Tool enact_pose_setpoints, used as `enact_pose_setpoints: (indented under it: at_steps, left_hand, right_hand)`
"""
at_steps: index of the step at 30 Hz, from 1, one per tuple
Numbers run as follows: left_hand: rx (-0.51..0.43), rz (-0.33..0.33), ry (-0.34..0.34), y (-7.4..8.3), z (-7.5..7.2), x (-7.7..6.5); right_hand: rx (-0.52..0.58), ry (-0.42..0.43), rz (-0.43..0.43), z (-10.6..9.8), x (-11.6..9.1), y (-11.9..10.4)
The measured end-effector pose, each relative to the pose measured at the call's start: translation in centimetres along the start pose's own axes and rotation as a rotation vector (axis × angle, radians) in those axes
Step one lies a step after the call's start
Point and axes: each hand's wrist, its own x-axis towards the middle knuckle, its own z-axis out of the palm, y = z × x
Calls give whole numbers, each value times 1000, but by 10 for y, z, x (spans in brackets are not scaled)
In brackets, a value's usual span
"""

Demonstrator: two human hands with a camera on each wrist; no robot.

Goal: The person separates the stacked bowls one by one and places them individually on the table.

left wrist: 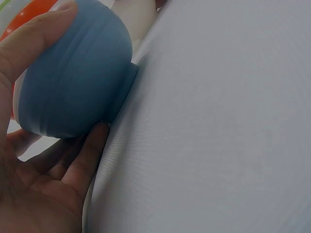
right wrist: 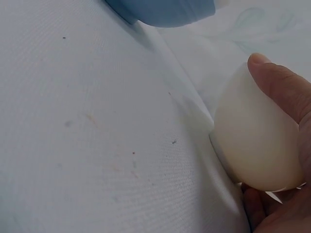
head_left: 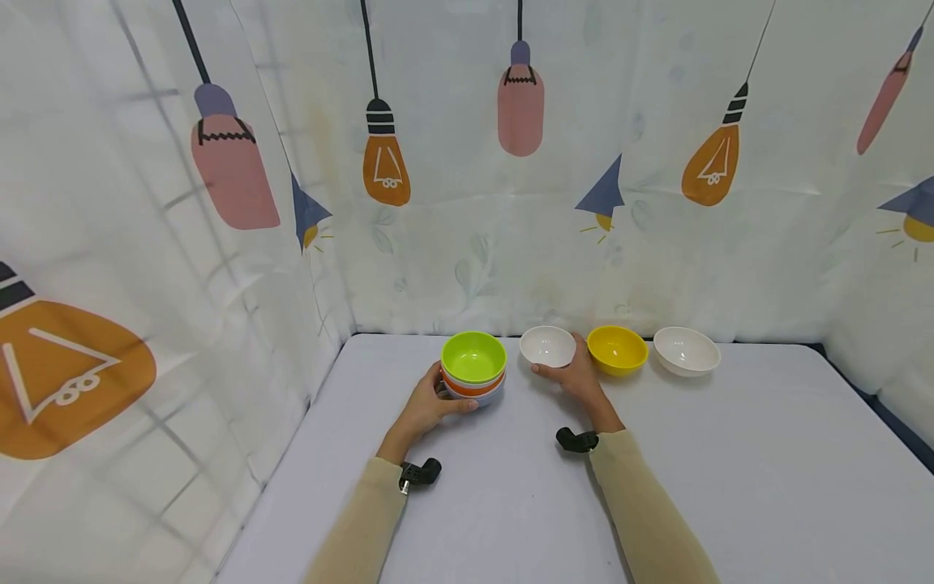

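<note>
My left hand (head_left: 426, 405) grips a stack of nested bowls at the left. A lime green bowl (head_left: 474, 357) tops the stack, with white and orange rims below it and a blue bowl (left wrist: 77, 73) at the bottom. In the left wrist view the thumb lies on the blue bowl's side, and fingers reach round near its foot on the table. Just right of the stack, my right hand (head_left: 578, 376) holds a small white bowl (head_left: 547, 347) between thumb and fingers. It looks upright, its foot at or close to the tabletop (right wrist: 116, 126). Some fingers are hidden behind the bowls.
A yellow bowl (head_left: 617, 350) stands just right of my right hand, and another white bowl (head_left: 687, 351) stands beyond it. Behind the table's back edge hangs a white curtain (head_left: 452, 243) printed with lamps; it also covers the left and right sides.
</note>
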Motion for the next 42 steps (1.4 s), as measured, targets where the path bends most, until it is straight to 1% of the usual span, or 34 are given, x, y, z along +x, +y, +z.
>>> enact_pose_setpoints:
  at_steps: [5, 12, 22, 31, 42]
  left_hand:
    - [0, -4, 1, 0, 0, 0]
    - [-7, 13, -11, -1, 1, 2]
    - [2, 12, -9, 0, 1, 1]
    - [-10, 11, -11, -1, 0, 1]
    - [-9, 10, -9, 0, 0, 1]
  right_hand:
    - [11, 6, 0, 0, -2, -1]
    - [1, 10, 9, 0, -1, 0]
    - [-8, -3, 37, -1, -3, -4]
    - [-5, -1, 72, -1, -3, -6]
    - [-22, -8, 110, -4, -7, -20]
